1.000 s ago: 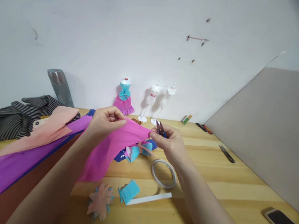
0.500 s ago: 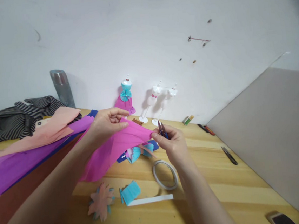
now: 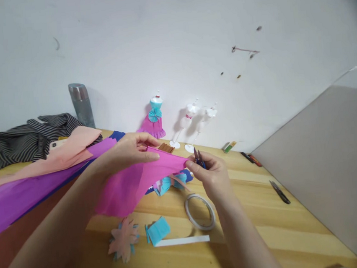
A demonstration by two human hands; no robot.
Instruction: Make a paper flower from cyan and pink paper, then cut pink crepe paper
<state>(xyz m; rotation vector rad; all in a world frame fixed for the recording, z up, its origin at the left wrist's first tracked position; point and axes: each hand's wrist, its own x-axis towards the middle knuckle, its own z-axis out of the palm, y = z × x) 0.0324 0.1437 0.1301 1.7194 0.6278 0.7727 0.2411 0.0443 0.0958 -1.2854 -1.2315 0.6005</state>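
A sheet of bright pink crepe paper [image 3: 132, 182] stretches between my two hands above the table. My left hand [image 3: 132, 149] grips its upper edge, thumb in front and fingers behind. My right hand [image 3: 212, 170] pinches the sheet's right corner between thumb and finger. Small dark-bladed scissors [image 3: 199, 158] also sit in my right hand, their tips pointing up and their handles mostly hidden by the fingers. Below the pink sheet lies a blue paper bow [image 3: 167, 184], partly covered by it. A roll of tape [image 3: 200, 212] rests near my right wrist.
Peach paper [image 3: 75, 146], purple paper [image 3: 45, 191] and a striped cloth [image 3: 27, 140] lie at left by a flask [image 3: 81, 105]. Small dress forms [image 3: 192, 111] stand along the wall, one wearing a pink skirt [image 3: 152, 126]. A paper flower [image 3: 124, 240] and cutter [image 3: 279, 192] lie on the table.
The view has shifted slightly, so most things appear a little farther right. Both hands keep hold of the pink sheet, and its top edge now looks straighter.
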